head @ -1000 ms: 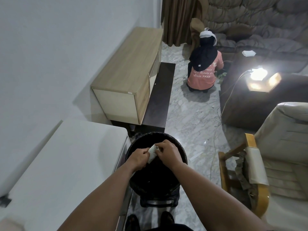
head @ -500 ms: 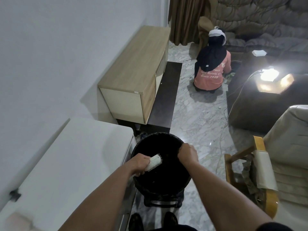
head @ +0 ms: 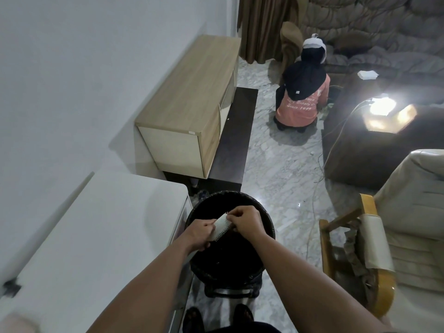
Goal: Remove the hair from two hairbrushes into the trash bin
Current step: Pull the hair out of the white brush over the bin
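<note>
One white hairbrush [head: 220,227] is in view, held over the open mouth of the single black trash bin [head: 264,246]. The left hand [head: 200,234] grips its handle end with curled fingers; the right hand [head: 247,221] pinches at the bristles on the brush's far side. The bin stands on a grey marbled floor [head: 276,169]. Left of the bin lies a white tabletop [head: 96,236]; beyond the bin, a light wooden cabinet [head: 187,104] against the white wall. Further beyond the bin one person [head: 302,97] sits facing away. Right of the bin stands one cream armchair [head: 396,236].
</note>
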Demonstrator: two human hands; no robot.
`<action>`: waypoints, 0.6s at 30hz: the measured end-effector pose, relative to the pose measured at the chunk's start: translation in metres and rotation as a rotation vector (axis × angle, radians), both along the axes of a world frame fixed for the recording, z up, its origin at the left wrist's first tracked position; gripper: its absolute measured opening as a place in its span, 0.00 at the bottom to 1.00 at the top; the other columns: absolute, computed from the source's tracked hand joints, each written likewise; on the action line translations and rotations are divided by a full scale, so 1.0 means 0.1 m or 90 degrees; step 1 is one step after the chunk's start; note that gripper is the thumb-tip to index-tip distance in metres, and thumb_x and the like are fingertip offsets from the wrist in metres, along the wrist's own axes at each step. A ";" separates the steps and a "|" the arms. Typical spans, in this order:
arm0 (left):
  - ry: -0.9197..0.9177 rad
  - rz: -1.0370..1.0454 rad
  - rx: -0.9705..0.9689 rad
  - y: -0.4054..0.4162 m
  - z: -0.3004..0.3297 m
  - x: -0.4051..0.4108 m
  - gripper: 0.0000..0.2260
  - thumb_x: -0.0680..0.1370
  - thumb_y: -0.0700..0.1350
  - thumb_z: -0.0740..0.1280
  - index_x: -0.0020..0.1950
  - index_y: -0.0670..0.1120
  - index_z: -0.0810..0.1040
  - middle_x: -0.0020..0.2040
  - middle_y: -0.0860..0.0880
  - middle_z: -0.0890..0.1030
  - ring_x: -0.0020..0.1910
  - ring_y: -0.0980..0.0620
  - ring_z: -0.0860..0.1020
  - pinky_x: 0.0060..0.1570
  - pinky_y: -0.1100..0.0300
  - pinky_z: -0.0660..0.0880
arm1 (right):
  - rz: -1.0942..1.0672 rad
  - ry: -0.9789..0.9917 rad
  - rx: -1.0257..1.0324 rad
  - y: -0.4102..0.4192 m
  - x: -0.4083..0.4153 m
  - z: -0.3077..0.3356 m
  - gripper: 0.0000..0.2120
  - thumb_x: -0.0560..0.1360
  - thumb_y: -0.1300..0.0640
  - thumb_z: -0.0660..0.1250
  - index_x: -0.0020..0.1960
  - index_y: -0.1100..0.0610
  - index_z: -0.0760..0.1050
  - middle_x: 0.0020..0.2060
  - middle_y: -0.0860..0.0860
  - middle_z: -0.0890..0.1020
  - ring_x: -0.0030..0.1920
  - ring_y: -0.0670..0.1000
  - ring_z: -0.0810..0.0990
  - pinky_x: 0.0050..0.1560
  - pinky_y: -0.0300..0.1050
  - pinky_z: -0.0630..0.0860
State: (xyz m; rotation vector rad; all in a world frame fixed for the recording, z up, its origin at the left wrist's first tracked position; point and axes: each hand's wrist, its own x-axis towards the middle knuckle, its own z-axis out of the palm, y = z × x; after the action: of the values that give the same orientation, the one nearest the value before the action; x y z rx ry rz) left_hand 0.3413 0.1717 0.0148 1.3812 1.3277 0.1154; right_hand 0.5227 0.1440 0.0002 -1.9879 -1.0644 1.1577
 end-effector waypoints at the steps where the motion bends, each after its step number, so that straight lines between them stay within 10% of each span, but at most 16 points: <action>1: -0.004 -0.004 0.001 -0.01 0.00 0.00 0.19 0.86 0.41 0.57 0.74 0.50 0.78 0.39 0.44 0.78 0.23 0.55 0.72 0.24 0.62 0.68 | -0.005 -0.024 0.002 0.01 -0.01 -0.01 0.03 0.75 0.57 0.76 0.43 0.51 0.87 0.37 0.49 0.87 0.35 0.48 0.85 0.40 0.46 0.86; 7: -0.042 0.002 -0.001 -0.02 0.10 0.05 0.19 0.85 0.40 0.56 0.67 0.54 0.81 0.38 0.45 0.77 0.25 0.55 0.73 0.24 0.62 0.67 | -0.177 -0.108 -0.133 0.06 0.42 -0.41 0.14 0.65 0.58 0.60 0.42 0.59 0.84 0.38 0.57 0.87 0.39 0.59 0.87 0.46 0.50 0.86; 18: -0.103 0.278 -0.038 0.16 0.10 -0.08 0.17 0.84 0.43 0.55 0.70 0.46 0.74 0.50 0.40 0.80 0.36 0.48 0.78 0.28 0.59 0.75 | -0.304 -0.053 -0.157 0.15 0.89 -0.72 0.12 0.62 0.55 0.62 0.36 0.59 0.83 0.34 0.57 0.86 0.35 0.61 0.87 0.43 0.55 0.87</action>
State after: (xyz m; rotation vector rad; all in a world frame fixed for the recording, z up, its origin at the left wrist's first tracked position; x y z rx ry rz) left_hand 0.3338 0.1882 0.0249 0.9919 1.4633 0.4680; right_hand 0.6115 0.1594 -0.0716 -2.3274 -0.4522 0.9841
